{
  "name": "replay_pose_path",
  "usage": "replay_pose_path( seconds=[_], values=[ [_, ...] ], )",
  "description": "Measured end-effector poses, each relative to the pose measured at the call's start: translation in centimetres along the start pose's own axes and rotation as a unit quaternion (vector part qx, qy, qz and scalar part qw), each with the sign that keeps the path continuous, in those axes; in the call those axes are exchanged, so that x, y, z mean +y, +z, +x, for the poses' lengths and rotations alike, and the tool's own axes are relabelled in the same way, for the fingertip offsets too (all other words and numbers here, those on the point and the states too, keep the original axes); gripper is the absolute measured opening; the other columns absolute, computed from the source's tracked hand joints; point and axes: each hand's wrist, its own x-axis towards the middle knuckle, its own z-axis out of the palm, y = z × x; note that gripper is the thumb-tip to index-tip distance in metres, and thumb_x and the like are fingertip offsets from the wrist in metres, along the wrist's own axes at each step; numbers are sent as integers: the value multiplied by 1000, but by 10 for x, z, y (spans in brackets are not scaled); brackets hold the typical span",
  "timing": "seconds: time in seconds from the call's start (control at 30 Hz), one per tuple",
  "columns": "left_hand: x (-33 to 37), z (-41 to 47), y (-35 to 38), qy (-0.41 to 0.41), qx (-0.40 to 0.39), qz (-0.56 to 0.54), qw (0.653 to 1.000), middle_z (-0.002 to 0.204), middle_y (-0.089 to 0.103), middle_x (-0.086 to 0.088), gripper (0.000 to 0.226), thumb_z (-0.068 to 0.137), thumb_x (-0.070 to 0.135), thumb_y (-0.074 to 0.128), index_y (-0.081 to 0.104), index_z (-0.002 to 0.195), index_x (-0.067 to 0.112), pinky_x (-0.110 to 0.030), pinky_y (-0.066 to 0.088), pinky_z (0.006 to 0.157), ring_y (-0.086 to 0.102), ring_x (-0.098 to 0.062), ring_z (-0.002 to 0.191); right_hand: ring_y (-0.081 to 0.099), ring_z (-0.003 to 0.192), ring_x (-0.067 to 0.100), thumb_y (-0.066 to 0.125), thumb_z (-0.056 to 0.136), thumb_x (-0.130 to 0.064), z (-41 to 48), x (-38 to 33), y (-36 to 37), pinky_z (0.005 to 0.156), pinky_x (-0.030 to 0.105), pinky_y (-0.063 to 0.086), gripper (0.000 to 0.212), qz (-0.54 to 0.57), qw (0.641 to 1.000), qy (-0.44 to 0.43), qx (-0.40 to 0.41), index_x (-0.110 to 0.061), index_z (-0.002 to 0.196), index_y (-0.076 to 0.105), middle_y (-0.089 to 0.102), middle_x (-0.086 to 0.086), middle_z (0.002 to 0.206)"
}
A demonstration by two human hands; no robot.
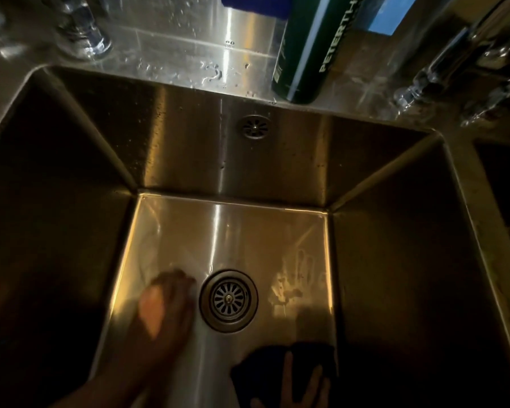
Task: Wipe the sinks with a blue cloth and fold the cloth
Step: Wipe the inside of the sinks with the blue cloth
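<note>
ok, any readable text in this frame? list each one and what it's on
"PETERTHO": white letters running up the dark green bottle on the ledge behind the sink; the rest is cut off by the frame's top edge.
Small print on the bottle's left edge: too small to read.
Small dark mark on the steel backsplash: too blurred to read.
No other text.

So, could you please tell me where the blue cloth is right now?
In the head view, the blue cloth lies on the sink floor at the lower right, under the right hand, below and right of the drain.
</note>
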Motion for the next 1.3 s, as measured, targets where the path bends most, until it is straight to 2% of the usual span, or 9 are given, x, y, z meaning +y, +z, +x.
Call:
replay_pose_path(
  seconds=[0.13,0.27,0.37,0.43,0.63,0.8,1.03,1.2,1.3],
  values=[
    [-36,20,-1,-163,40,71,983,131,46,-31,58,86,34,33,50,128,-3,-53,37,104,44,-48,119,51,112,57,7,74,-84,5,13,27,99,66,24,95,-25,999,3,-32,-29,151,0,32,38,139],
    [-52,10,18,-115,40,123,985,141,38,-33,59,89,33,35,45,136,-1,-59,31,108,35,-49,129,19,137,48,8,60,-93,22,15,30,96,69,29,111,-36,997,-68,-27,-30,151,-1,-10,23,156],
    [-58,13,30,-64,-11,159,985,147,29,-32,59,93,35,37,39,142,2,-59,22,112,25,-48,137,-2,143,47,6,62,-92,46,10,23,94,70,31,109,-51,994,-100,-8,-29,150,-5,-11,25,156],
    [-57,19,33,-69,9,143,987,146,30,-32,58,93,35,38,41,141,3,-58,24,111,27,-48,135,6,139,54,10,65,-90,70,0,13,94,73,30,107,-75,992,-103,-23,-28,149,-14,1,31,154],
    [-65,28,41,-73,60,149,984,147,30,-31,57,92,32,40,40,142,4,-57,24,111,28,-47,136,-37,133,41,18,64,-93,187,-41,-17,102,60,-25,100,-89,986,-142,5,-46,122,-48,-38,23,147],
    [-77,22,49,-59,46,187,980,149,29,-30,57,95,32,37,37,143,3,-57,18,112,23,-44,140,-34,136,42,19,66,-92,242,-72,-43,106,62,-19,96,-79,988,-134,2,-49,111,-54,-37,23,148],
    [-76,28,47,-75,93,167,979,151,27,-22,60,91,38,37,32,147,17,-55,15,113,22,-39,142,-44,131,31,13,73,-87,200,-27,-28,107,55,-23,89,-122,968,-218,13,-47,131,-40,-34,18,151],
    [-80,29,52,-64,94,191,975,155,25,-20,59,93,42,35,33,147,20,-56,15,113,22,-39,143,11,139,49,24,78,-83,109,23,8,106,64,10,94,-178,945,-271,33,-26,151,10,6,30,154],
    [-82,28,54,-62,93,182,977,156,23,-18,62,91,46,34,29,149,22,-55,13,114,19,-38,144,11,141,46,36,69,-87,69,45,32,105,64,14,103,-223,928,-295,51,-28,150,17,5,28,155]
  ],
)
